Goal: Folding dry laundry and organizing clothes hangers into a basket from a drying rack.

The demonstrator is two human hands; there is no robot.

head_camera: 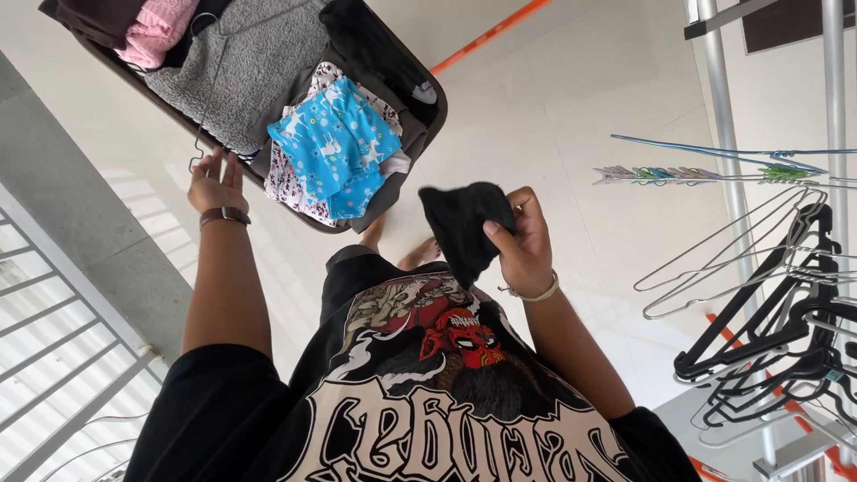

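A black cloth is pinched in the right hand, near the laundry basket.

The left hand is spread open beside a wire hanger; the loosely held cloth could slip to the floor.

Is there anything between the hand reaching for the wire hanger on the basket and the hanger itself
Nothing visible. The left hand is open just below the hook end of the wire hanger, which lies on the grey garment in the laundry basket. The right hand holds a black cloth off to the side.
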